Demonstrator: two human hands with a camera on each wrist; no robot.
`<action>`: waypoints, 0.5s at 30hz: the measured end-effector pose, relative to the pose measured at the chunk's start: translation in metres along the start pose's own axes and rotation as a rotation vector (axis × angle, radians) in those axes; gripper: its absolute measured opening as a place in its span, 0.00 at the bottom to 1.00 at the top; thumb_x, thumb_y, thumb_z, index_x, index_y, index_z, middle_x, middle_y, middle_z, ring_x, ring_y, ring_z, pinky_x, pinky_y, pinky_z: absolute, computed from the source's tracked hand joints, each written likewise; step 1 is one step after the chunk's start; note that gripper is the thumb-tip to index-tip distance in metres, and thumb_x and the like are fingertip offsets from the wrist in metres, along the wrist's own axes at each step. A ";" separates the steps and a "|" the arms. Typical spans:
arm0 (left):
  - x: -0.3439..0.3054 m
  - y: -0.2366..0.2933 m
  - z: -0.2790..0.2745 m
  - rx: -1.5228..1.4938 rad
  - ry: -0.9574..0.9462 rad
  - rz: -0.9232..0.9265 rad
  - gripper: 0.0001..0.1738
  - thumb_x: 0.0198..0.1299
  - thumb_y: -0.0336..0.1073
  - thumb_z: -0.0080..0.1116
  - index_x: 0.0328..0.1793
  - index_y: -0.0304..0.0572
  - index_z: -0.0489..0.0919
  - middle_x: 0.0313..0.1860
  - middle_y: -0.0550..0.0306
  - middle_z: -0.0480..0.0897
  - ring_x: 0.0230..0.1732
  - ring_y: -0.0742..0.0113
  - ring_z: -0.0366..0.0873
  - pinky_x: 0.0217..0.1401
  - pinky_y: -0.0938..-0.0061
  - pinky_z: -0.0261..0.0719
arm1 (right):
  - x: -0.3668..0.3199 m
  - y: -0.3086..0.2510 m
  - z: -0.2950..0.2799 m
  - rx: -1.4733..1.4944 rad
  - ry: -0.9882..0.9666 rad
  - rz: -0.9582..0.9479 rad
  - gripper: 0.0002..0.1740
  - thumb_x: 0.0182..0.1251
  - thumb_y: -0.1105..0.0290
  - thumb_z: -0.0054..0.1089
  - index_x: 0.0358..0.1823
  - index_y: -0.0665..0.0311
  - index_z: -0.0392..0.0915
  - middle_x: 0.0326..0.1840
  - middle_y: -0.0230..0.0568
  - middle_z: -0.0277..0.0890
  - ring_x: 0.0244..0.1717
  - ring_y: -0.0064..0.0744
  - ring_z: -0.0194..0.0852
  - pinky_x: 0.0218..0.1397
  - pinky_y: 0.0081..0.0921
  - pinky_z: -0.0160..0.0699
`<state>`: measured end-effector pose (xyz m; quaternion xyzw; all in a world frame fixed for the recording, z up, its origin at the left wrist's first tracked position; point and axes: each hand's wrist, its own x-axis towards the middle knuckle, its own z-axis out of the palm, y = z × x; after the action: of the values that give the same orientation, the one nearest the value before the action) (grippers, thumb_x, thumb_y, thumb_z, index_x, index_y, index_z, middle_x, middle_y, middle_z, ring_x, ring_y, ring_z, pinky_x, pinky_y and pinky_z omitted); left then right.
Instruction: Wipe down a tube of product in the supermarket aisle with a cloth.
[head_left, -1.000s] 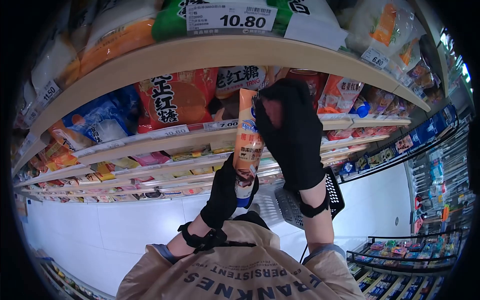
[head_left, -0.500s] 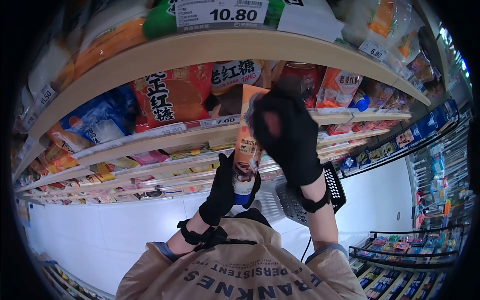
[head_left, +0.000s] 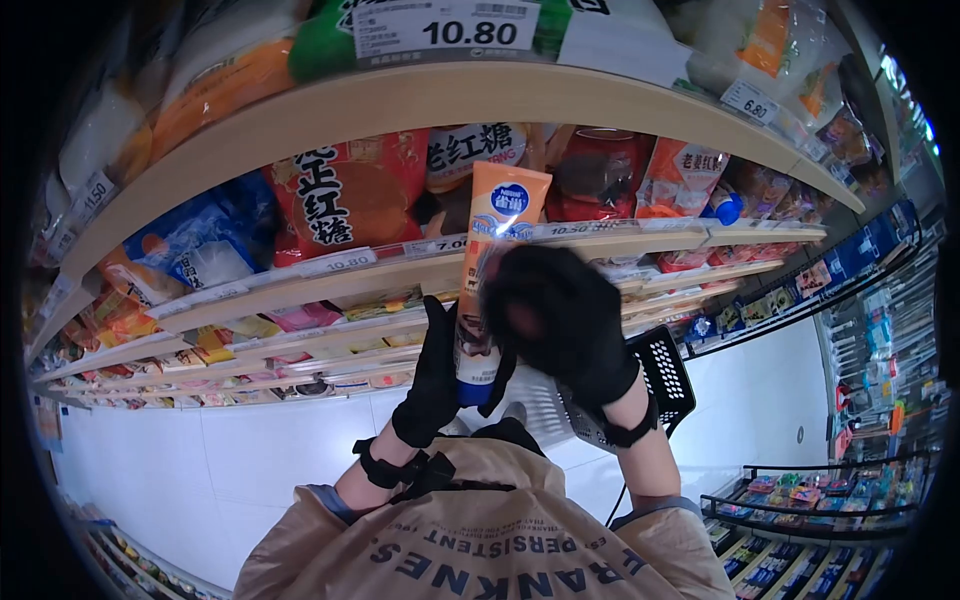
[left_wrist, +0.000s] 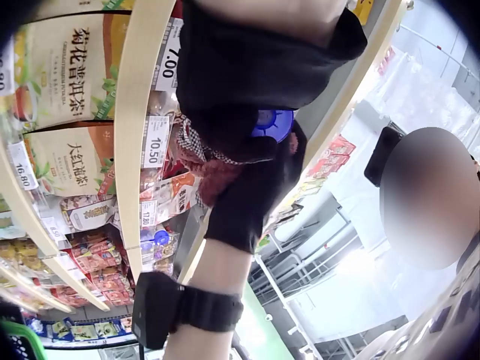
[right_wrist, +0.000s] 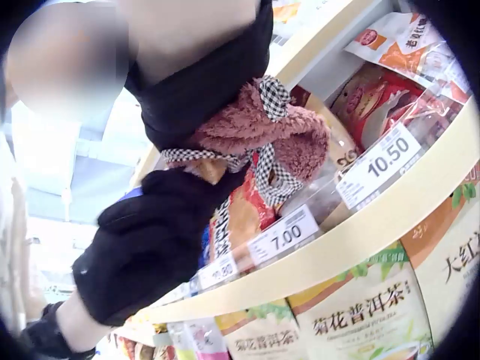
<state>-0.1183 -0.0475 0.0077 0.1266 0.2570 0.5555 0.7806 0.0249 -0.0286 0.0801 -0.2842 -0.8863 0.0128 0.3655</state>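
Observation:
An orange squeeze tube with a blue label patch stands upright, cap end down, in the head view. My left hand in a black glove grips its lower part. The blue cap shows between the gloved hands in the left wrist view. My right hand, also black-gloved, holds a fluffy dusky-pink cloth with black-and-white checked trim against the tube's middle. Most of the cloth is hidden under that hand in the head view.
Ahead is a shelf with bagged goods above and red sugar bags below. Lower shelf tiers continue down. A dark perforated basket is by my right forearm over the white floor. Racks of small goods line the right.
My right hand has moved down along the tube with the cloth, so the tube's upper end and blue label now show. The left hand keeps its grip near the cap.

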 end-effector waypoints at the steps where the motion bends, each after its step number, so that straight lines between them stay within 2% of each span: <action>1: 0.003 -0.003 -0.010 -0.063 -0.242 -0.088 0.36 0.59 0.67 0.28 0.58 0.46 0.63 0.39 0.50 0.75 0.35 0.63 0.77 0.33 0.72 0.78 | 0.006 0.010 -0.002 -0.025 0.103 0.078 0.14 0.47 0.69 0.61 0.38 0.58 0.74 0.39 0.37 0.72 0.39 0.37 0.74 0.37 0.30 0.75; 2: 0.005 -0.005 -0.016 -0.128 -0.480 -0.177 0.34 0.58 0.67 0.29 0.55 0.47 0.64 0.33 0.50 0.76 0.26 0.64 0.77 0.23 0.74 0.78 | 0.012 0.019 -0.003 -0.048 0.207 0.157 0.14 0.46 0.70 0.61 0.37 0.57 0.74 0.40 0.38 0.71 0.39 0.38 0.74 0.37 0.30 0.75; 3: -0.005 -0.003 0.000 -0.028 -0.254 -0.187 0.32 0.58 0.67 0.31 0.50 0.47 0.65 0.25 0.53 0.74 0.17 0.65 0.72 0.11 0.76 0.70 | 0.019 0.027 -0.004 -0.046 0.303 0.187 0.13 0.46 0.71 0.61 0.37 0.57 0.74 0.40 0.38 0.71 0.38 0.39 0.74 0.37 0.29 0.74; 4: -0.005 -0.005 -0.001 -0.022 -0.256 -0.195 0.32 0.58 0.67 0.31 0.50 0.47 0.65 0.25 0.53 0.74 0.17 0.65 0.72 0.11 0.76 0.70 | 0.024 0.031 -0.003 -0.045 0.399 0.214 0.13 0.46 0.73 0.61 0.36 0.58 0.74 0.40 0.39 0.70 0.38 0.40 0.73 0.37 0.29 0.74; 5: -0.003 -0.006 -0.003 -0.003 -0.295 -0.155 0.33 0.58 0.67 0.31 0.50 0.47 0.65 0.26 0.52 0.74 0.17 0.65 0.73 0.12 0.76 0.71 | 0.025 0.027 -0.002 -0.081 0.390 0.228 0.12 0.46 0.73 0.60 0.36 0.58 0.73 0.38 0.39 0.70 0.37 0.40 0.73 0.35 0.28 0.74; 7: -0.002 -0.002 -0.007 0.049 -0.310 -0.130 0.34 0.57 0.68 0.31 0.48 0.44 0.67 0.28 0.51 0.76 0.18 0.65 0.73 0.12 0.75 0.70 | 0.014 0.009 0.001 -0.053 0.179 0.182 0.13 0.47 0.72 0.60 0.37 0.60 0.73 0.39 0.39 0.70 0.38 0.38 0.73 0.36 0.28 0.73; 8: -0.001 0.006 -0.009 0.033 -0.425 -0.129 0.36 0.57 0.68 0.33 0.49 0.41 0.68 0.31 0.51 0.76 0.23 0.65 0.76 0.20 0.75 0.76 | 0.007 -0.001 0.003 -0.042 0.049 0.158 0.14 0.47 0.71 0.60 0.38 0.60 0.73 0.40 0.39 0.71 0.38 0.38 0.73 0.36 0.29 0.73; 10: -0.004 0.009 0.022 -0.039 0.168 -0.010 0.37 0.58 0.67 0.34 0.52 0.38 0.68 0.35 0.53 0.77 0.32 0.66 0.77 0.32 0.75 0.79 | -0.003 -0.021 0.006 -0.006 -0.098 -0.014 0.15 0.49 0.69 0.59 0.40 0.61 0.72 0.39 0.39 0.71 0.37 0.36 0.73 0.36 0.29 0.72; 11: -0.003 0.009 0.014 -0.039 0.170 -0.004 0.37 0.58 0.67 0.34 0.52 0.38 0.68 0.35 0.53 0.77 0.32 0.66 0.77 0.32 0.75 0.79 | -0.013 -0.028 0.012 0.014 -0.150 -0.023 0.14 0.49 0.67 0.60 0.39 0.59 0.74 0.40 0.36 0.73 0.37 0.36 0.74 0.36 0.27 0.73; 12: -0.001 0.009 0.000 -0.113 0.032 -0.022 0.37 0.58 0.67 0.34 0.53 0.38 0.67 0.37 0.53 0.76 0.35 0.67 0.77 0.37 0.74 0.79 | -0.021 -0.034 0.017 0.035 -0.202 -0.029 0.14 0.48 0.65 0.60 0.39 0.56 0.76 0.41 0.32 0.74 0.36 0.35 0.75 0.36 0.26 0.73; 13: -0.001 0.008 -0.009 -0.185 -0.105 -0.044 0.37 0.58 0.66 0.34 0.55 0.38 0.67 0.39 0.54 0.76 0.39 0.67 0.76 0.41 0.74 0.78 | -0.024 -0.039 0.017 0.220 -0.266 0.059 0.13 0.49 0.65 0.59 0.39 0.56 0.76 0.40 0.28 0.74 0.34 0.29 0.75 0.36 0.27 0.73; 14: -0.001 0.009 -0.010 -0.184 -0.102 -0.043 0.37 0.58 0.66 0.34 0.55 0.38 0.67 0.39 0.54 0.76 0.39 0.67 0.76 0.41 0.74 0.78 | -0.024 -0.039 0.017 0.223 -0.265 0.059 0.13 0.49 0.65 0.59 0.39 0.56 0.76 0.40 0.28 0.74 0.34 0.29 0.75 0.36 0.27 0.73; 15: 0.000 0.009 -0.010 -0.174 -0.107 -0.037 0.37 0.59 0.66 0.34 0.55 0.38 0.67 0.39 0.54 0.76 0.39 0.67 0.76 0.41 0.74 0.78 | -0.024 -0.038 0.016 0.226 -0.354 0.067 0.13 0.49 0.65 0.59 0.39 0.56 0.76 0.40 0.27 0.74 0.33 0.28 0.75 0.36 0.27 0.73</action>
<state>-0.1307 -0.0449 0.0041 0.0830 0.1678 0.5535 0.8116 0.0099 -0.0698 0.0617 -0.2642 -0.9195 0.1742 0.2331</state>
